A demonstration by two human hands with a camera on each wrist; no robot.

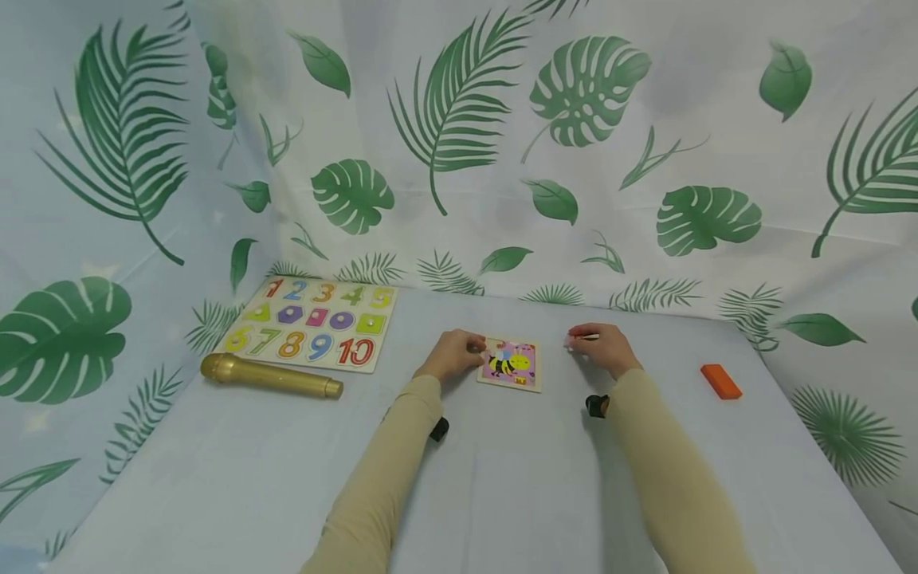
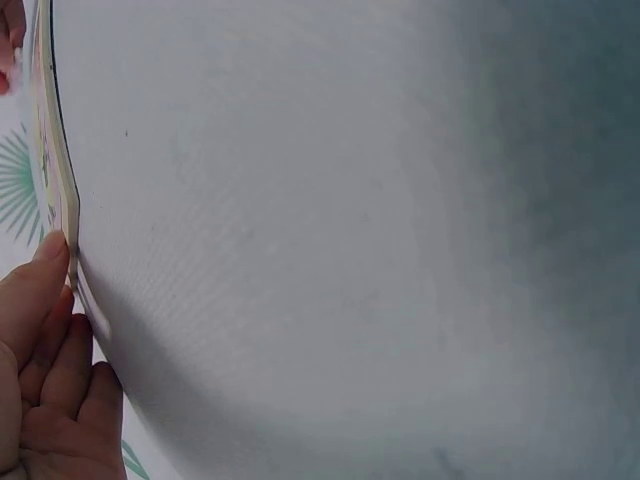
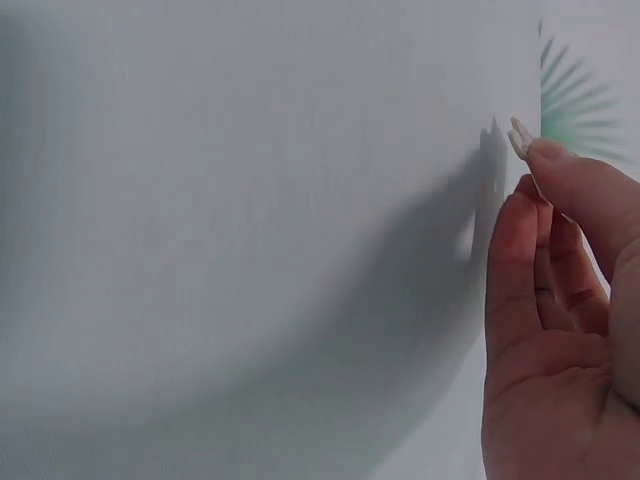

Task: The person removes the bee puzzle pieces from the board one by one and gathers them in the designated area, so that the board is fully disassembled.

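A small square bee puzzle [image 1: 511, 365], pink and yellow with a pale wooden border, lies on the table. My left hand [image 1: 453, 355] pinches its left edge; in the left wrist view the thumb [image 2: 35, 280] is on the picture side and the fingers are curled beneath. To the right of the puzzle, my right hand [image 1: 605, 347] holds a small, thin puzzle piece [image 3: 520, 138] between thumb and fingertips, a little above the table. That piece shows pale edges, and its picture cannot be made out.
At the back left lies a wooden number-and-shape board [image 1: 308, 323]. A gold microphone [image 1: 272, 378] lies along its front edge. An orange block [image 1: 720, 382] sits far right. Leaf-patterned cloth [image 1: 473, 231] hangs behind the white table [image 1: 516, 478].
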